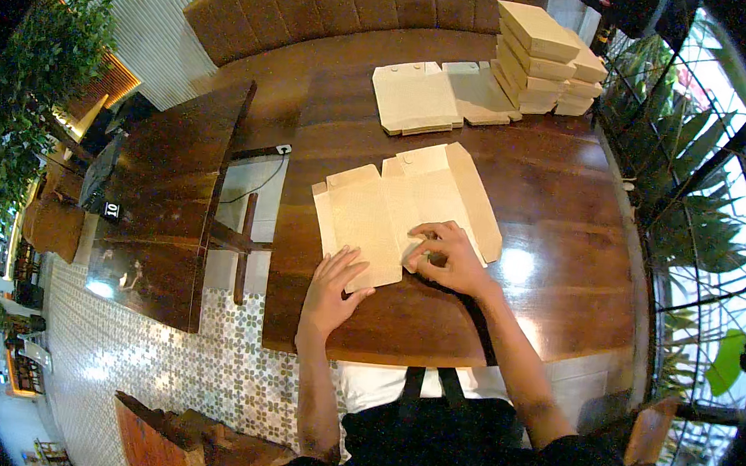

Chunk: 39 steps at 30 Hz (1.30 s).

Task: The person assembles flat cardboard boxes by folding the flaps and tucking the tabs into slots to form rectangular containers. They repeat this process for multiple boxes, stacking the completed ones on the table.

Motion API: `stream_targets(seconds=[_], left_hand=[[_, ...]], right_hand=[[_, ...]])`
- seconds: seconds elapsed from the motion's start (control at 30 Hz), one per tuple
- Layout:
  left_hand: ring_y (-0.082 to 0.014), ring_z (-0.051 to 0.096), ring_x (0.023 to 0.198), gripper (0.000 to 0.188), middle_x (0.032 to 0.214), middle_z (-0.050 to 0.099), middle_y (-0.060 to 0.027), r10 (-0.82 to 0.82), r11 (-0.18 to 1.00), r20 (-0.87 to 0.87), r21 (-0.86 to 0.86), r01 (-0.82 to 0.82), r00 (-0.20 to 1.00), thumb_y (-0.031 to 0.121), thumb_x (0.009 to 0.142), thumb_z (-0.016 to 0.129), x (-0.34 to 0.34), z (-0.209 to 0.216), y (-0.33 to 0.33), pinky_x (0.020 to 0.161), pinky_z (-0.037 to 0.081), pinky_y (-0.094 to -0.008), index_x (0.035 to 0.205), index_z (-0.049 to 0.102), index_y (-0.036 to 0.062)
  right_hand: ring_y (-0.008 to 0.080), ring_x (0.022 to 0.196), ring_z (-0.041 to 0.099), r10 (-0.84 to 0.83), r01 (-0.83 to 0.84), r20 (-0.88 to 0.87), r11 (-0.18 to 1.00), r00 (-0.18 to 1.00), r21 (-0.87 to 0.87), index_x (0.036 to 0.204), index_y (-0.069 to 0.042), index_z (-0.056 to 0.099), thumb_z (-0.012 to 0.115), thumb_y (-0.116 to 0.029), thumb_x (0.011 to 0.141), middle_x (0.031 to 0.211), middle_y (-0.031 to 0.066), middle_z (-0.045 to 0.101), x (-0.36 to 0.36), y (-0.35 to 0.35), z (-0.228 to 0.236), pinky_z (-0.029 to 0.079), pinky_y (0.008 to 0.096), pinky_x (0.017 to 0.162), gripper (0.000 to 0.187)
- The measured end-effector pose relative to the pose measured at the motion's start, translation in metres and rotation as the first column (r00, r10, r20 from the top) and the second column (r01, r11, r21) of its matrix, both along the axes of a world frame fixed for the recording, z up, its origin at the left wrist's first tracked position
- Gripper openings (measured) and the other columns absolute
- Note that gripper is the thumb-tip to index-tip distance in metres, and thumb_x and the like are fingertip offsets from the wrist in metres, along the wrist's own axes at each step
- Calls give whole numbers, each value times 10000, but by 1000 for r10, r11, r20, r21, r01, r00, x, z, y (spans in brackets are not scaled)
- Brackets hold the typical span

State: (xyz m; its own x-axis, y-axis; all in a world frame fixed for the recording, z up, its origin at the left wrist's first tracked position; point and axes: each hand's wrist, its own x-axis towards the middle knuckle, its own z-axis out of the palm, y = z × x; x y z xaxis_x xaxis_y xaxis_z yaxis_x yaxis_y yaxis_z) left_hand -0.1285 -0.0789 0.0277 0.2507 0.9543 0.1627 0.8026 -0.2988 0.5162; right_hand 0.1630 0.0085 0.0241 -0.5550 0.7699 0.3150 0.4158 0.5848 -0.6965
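- Now your left hand lies open and flat on the unfolded cardboard box blank.
- Your right hand pinches its near edge.
- Likely light, creasable: grip flaps.

Person seen from above, bare left hand and bare right hand, forearms uncovered, black sleeves pushed up near the elbows, white shirt at the chest, black apron with two narrow black straps over it
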Motion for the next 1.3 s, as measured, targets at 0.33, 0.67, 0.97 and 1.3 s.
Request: stream_targets(seconds=[0.33,0.67,0.97,1.3], left_hand=[[-347,637,1254,320,1304,715,-126,362,911,126,160,-379,924,103,901,790,43,-6,9,1115,486,-467,1213,733,62],[-386,337,1520,659,1626,416,-152,613,790,-32,11,-613,789,303,875,860,47,-6,10,1238,326,-566,1464,587,189],[-472,231,1552,889,1714,262,-213,598,800,78,-2,-600,798,505,741,927,4,-17,9,1222,276,-660,1509,549,262],[-324,391,1524,589,1582,495,-158,549,829,502,-227,-511,668,360,962,793,-19,-10,-9,1250,353,-491,1465,586,135]], right_hand=[[348,1314,527,-21,21,61,1000,998,-5,1278,-181,700,895,-297,774,1406,71,621,3,-8,6,409,482,1135,553],[398,1556,276,-388,395,243,919,889,24,1542,-86,444,937,-456,706,1628,221,363,-69,-11,-2,214,555,1244,1039],[387,1546,323,-336,345,100,933,937,-99,1549,-141,458,960,-206,682,1638,208,383,-57,-2,-12,234,526,1251,1004],[388,1564,312,-24,30,76,997,997,-70,1340,-250,708,758,-504,924,1589,189,490,-31,-1,-3,121,647,1246,490]])
